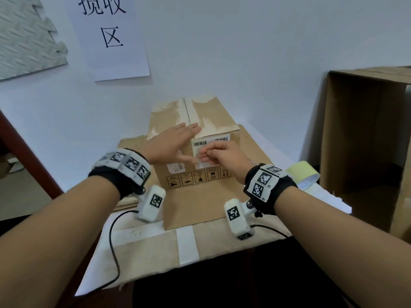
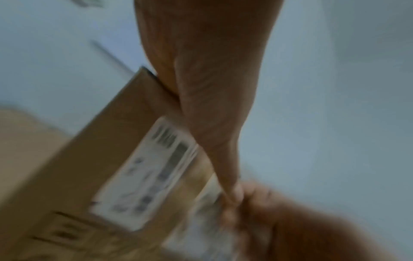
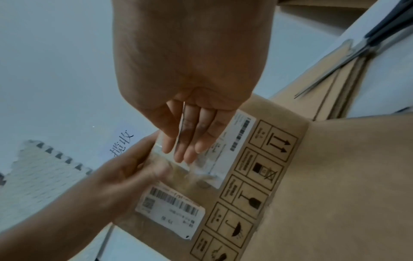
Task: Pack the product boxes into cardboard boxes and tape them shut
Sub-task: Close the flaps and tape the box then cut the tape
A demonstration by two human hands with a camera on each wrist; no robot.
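At frame centre, we steady the closed brown cardboard box [image 1: 195, 152] on the table [image 1: 142, 252], apparently so clear tape [image 3: 178, 159] lies flat over its seam. Our left hand [image 1: 171, 145] presses down, fingers straight; our right hand [image 1: 222, 156] curls inward, fingers pinching the tape against the front face.

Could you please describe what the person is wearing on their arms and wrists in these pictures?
Both forearms are bare, with no sleeves. Each wrist carries a black band ringed by white square blocks printed with black-and-white coded markers. Beneath each wrist hangs a white box-shaped camera module, also marked with a code, and a thin black cable trails from each.
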